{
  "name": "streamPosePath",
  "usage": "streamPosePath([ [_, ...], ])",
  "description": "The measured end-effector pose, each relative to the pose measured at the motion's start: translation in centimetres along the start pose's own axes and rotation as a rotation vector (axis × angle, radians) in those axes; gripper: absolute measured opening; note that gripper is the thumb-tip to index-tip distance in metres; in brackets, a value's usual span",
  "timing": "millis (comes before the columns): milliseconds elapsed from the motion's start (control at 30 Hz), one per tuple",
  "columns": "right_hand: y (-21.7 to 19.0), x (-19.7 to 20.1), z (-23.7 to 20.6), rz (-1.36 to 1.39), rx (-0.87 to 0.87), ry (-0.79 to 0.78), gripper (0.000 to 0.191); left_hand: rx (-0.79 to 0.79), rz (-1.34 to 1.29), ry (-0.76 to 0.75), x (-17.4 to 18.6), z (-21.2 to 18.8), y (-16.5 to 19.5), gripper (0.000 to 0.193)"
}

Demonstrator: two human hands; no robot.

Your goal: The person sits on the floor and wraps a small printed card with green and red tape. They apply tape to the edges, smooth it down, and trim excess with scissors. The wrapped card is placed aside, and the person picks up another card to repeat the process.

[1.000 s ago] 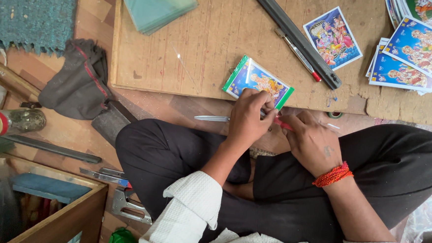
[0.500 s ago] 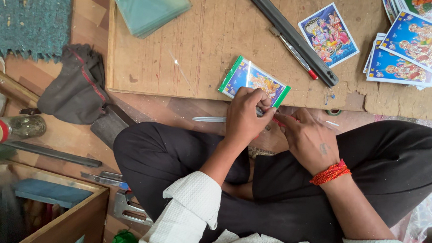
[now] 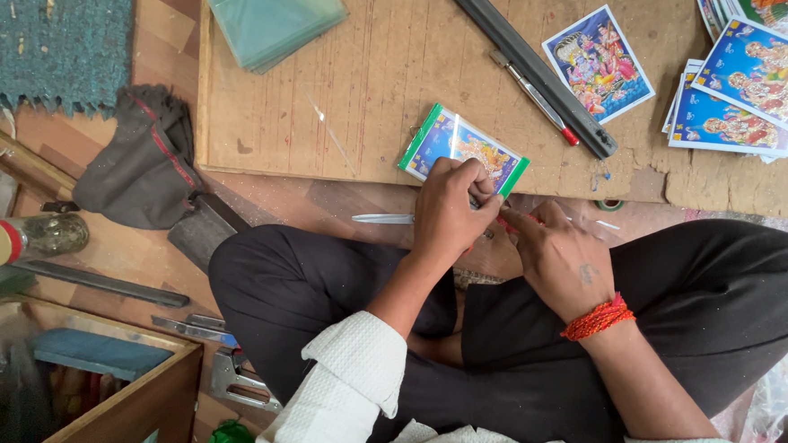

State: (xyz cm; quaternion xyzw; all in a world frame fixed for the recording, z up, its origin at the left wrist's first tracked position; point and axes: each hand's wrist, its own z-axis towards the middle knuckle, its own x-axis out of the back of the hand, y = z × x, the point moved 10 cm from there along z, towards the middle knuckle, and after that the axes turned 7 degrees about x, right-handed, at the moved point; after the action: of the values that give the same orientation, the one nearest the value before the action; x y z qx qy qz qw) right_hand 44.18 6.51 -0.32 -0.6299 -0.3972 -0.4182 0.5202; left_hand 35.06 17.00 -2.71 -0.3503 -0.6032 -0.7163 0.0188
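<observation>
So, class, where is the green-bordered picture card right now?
In the head view, the green-bordered picture card lies at the wooden board's near edge, under the left hand.

I'm looking down at the plywood tabletop [image 3: 374, 86]. My left hand [image 3: 448, 211] pinches the green-edged picture card [image 3: 462, 149] at its near edge, with my right hand [image 3: 561, 257] just beside it, fingers [image 3: 538, 222] curled around something red I can't make out. A black bar [image 3: 528, 67] lies beyond the card, and a stack of glass panes [image 3: 275, 13] sits at the tabletop's far left.
</observation>
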Motion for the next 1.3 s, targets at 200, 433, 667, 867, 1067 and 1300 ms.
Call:
streamPosePath([
  [200,0.4,-0.3,-0.1,0.070,-0.069,-0.032,0.032,-0.006,-0.006,-0.001,0.0,-0.1,0.2,0.023],
  [433,0.5,0.3,-0.3,0.120,-0.055,0.044,0.034,0.000,-0.032,0.008,0.0,-0.1,0.2,0.024],
  [667,0.5,-0.1,-0.6,0.066,-0.086,0.031,0.038,-0.022,-0.052,0.003,-0.5,-0.2,0.0,0.024],
  [867,0.6,-0.1,-1.2,0.014,-0.099,0.001,0.036,-0.061,-0.074,0.019,-0.3,0.1,0.3,0.025],
  [1067,0.8,3.0,-1.8,0.214,-0.037,0.223,0.039,-0.050,-0.093,-0.012,-0.3,0.1,-0.1,0.024],
  [1300,3.2,3.2,-2.8,0.640,-0.188,0.256,0.045,0.066,-0.436,-0.114,0.1,0.5,-0.4,0.021],
])
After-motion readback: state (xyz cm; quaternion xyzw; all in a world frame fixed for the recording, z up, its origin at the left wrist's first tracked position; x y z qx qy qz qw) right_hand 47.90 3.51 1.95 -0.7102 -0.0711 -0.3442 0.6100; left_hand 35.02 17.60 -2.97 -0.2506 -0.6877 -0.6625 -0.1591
